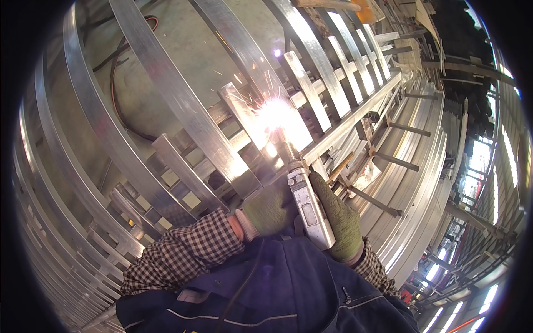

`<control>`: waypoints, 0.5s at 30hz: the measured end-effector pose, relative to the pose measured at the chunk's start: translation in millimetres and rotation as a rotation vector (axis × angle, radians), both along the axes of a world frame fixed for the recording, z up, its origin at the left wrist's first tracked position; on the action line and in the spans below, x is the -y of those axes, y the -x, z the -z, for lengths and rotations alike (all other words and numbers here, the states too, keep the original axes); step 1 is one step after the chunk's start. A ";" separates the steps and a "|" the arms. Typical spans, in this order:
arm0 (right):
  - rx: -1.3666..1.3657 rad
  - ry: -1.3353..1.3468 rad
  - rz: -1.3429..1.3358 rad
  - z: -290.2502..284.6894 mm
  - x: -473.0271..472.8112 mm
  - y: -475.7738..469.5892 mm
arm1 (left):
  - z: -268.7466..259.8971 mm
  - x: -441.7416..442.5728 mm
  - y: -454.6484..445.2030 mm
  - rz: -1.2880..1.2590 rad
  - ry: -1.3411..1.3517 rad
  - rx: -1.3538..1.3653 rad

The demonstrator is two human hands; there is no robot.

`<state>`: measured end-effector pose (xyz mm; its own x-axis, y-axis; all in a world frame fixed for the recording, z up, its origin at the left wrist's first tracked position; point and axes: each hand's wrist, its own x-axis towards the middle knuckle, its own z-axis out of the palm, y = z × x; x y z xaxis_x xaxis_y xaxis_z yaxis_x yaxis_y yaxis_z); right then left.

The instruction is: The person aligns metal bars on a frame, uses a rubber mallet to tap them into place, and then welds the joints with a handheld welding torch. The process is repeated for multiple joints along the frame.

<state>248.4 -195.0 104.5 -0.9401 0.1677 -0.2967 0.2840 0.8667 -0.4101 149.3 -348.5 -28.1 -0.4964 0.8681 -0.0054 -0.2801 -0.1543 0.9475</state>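
A metal-bodied welding gun (310, 210) points up and away from my body, with a bright arc and sparks at its tip. The arc burns on flat metal bars (250, 54) of a large frame, and its glare hides the exact spot. My right hand (343, 224), in a green knit glove, is closed around the gun's right side. Close against the gun's left side is my left hand (268, 210), also gloved in green; its fingers are in shadow, so whether they grip the gun is unclear. Shorter metal pieces (189, 170) lie between the long bars.
A long metal rail (354, 116) edges the frame on the right. Beyond it, long metal profiles (410, 166) are stacked on a rack with protruding arms (395, 160). Dark cables (114, 91) lie on the floor at the upper left. A wooden handle (329, 4) shows at the top.
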 end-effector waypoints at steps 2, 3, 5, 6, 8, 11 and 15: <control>-0.010 -0.005 -0.016 0.2 -0.7 -0.4 | -3.0 0.7 1.7 0.051 0.007 0.106; -0.007 -0.001 -0.020 -0.2 -0.8 -0.8 | -4.1 0.9 2.4 0.029 0.003 0.059; 0.006 0.005 -0.020 -1.1 -1.1 -1.7 | -5.5 0.5 3.9 -0.015 -0.004 -0.033; 0.015 0.006 -0.016 -1.5 -1.2 -2.2 | -5.6 0.4 4.6 -0.010 -0.008 -0.035; 0.018 0.010 -0.013 -2.3 -1.1 -3.1 | -5.4 0.0 5.4 -0.001 -0.016 -0.037; 0.008 0.010 -0.020 -2.5 -1.4 -3.8 | -4.1 -0.3 4.4 -0.046 -0.027 -0.118; 0.025 0.018 -0.011 -2.8 -1.9 -5.2 | -0.4 -1.1 2.4 -0.040 -0.017 -0.213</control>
<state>253.6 -193.1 107.3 -0.9342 0.1518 -0.3229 0.2849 0.8623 -0.4187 146.9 -347.3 -27.7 -0.5187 0.8469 0.1173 -0.0677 -0.1774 0.9818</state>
